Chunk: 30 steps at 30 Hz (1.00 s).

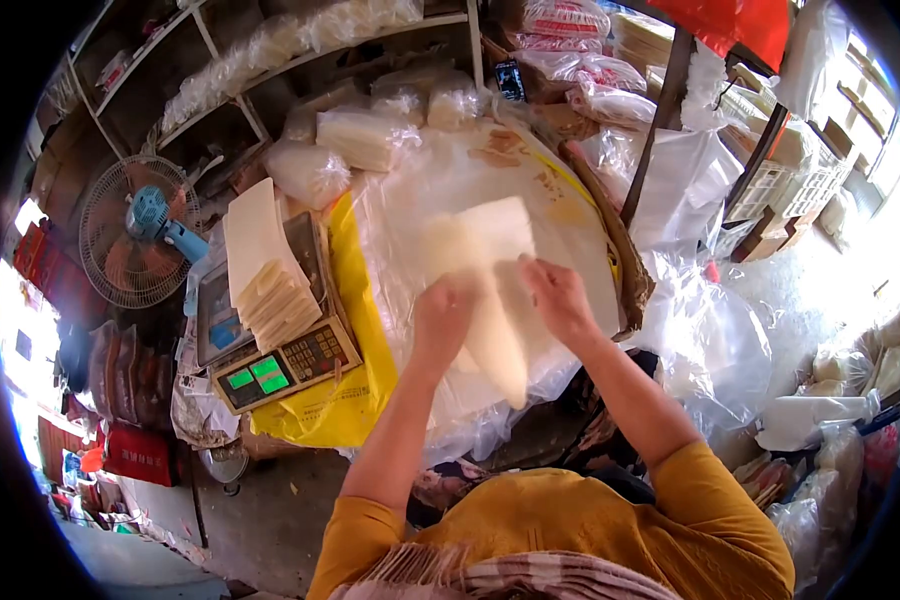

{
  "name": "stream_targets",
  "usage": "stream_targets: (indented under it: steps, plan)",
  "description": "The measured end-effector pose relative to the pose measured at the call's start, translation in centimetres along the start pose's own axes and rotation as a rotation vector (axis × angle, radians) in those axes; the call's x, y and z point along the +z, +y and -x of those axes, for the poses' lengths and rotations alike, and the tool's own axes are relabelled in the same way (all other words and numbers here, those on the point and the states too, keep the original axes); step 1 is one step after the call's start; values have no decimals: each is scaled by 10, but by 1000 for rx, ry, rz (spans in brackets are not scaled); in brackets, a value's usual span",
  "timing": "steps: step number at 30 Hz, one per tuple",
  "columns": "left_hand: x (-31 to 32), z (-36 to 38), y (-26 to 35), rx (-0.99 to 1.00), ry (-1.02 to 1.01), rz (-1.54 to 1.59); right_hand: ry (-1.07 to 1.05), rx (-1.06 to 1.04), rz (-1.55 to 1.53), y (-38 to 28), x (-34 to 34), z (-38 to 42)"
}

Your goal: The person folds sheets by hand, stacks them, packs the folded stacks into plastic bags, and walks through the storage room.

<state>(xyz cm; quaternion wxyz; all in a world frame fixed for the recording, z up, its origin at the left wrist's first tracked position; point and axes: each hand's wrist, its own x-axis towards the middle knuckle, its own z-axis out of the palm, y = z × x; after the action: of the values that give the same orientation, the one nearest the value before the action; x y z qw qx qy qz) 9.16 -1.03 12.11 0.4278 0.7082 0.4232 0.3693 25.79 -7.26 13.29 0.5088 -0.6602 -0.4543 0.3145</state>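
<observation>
Over the plastic-covered table, a bundle of thin cream-coloured sheets (495, 330), blurred by motion, is between my hands. My left hand (444, 312) is closed around its left side. At the right edge, my right hand (560, 298) has its fingers curled in a pinch beside the upper sheets; its exact contact is hard to make out. A stack of similar folded cream sheets (265, 260) lies to the left on a digital scale (288, 365), whose display glows green.
Clear bags of pale goods (370, 138) line the table's (420, 215) far edge. A fan (138, 232) stands at the left. A phone (510, 80) is propped at the back. Plastic bags (705, 340) hang off the right side, near a cardboard edge (635, 285).
</observation>
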Motion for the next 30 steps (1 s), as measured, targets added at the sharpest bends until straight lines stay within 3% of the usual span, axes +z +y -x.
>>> stream_targets:
  steps: [3, 4, 6, 8, 11, 14, 15, 18, 19, 21, 23, 26, 27, 30]
  plan:
    - [-13, -20, 1, 79, 280, 25, 337, 29, -230, -12, -16, -17]
    - [-30, -30, -6, 55, 277, -43, 405, -111, -385, -5, -26, -27]
    - [-53, -40, -7, 71, 399, 16, 475, 13, -686, -4, -49, -33]
    - [-57, -37, -2, 5, 496, 514, 477, 16, -786, 13, -55, -32]
    - [-60, -33, -55, -204, 462, 529, 403, 137, -845, 62, -50, -24]
    - [-56, -17, -132, -394, 530, 546, 323, 403, -819, 122, -41, -7]
    - [-55, -4, -135, -464, 497, 509, 305, 502, -803, 133, -40, 1]
    - [-35, 24, -172, 1, 785, -425, 169, 543, -826, 137, -44, 26]
    - [-25, 37, -112, 184, 727, -549, 138, 553, -833, 142, -47, 29]
    - [-8, 47, -95, 403, 285, -820, 78, 592, -801, 144, -55, 30]
    - [16, 46, -95, 455, -113, -830, 4, 614, -759, 132, -58, 33]
    - [35, 33, -140, 379, -264, -890, -157, 630, -590, 116, -66, 35]
    - [34, 30, -142, 470, -234, -925, -175, 559, -423, 95, -61, 40]
    - [32, 22, -151, 556, -230, -971, -185, -314, 305, 81, -28, 44]
